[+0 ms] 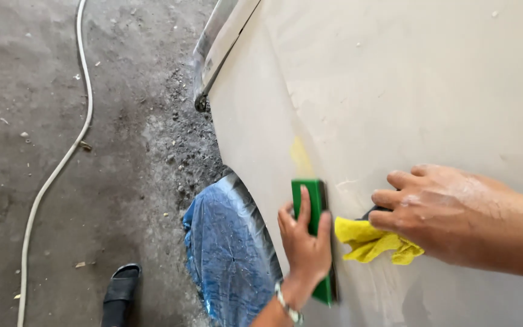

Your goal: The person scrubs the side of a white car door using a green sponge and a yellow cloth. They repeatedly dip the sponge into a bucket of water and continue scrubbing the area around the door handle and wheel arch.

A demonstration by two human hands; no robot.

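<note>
Two hands work a pale sanded car panel: left hand grips an upright green rectangular sanding block; right hand, just beside, clutches a crumpled yellow cloth.

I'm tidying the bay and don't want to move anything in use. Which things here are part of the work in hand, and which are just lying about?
In use:
- green block, pressed on the panel by the left hand
- yellow cloth, under the right hand
- blue film over the wheel

Lying about:
- white hose on the floor
- grit by the wheel arch
</note>
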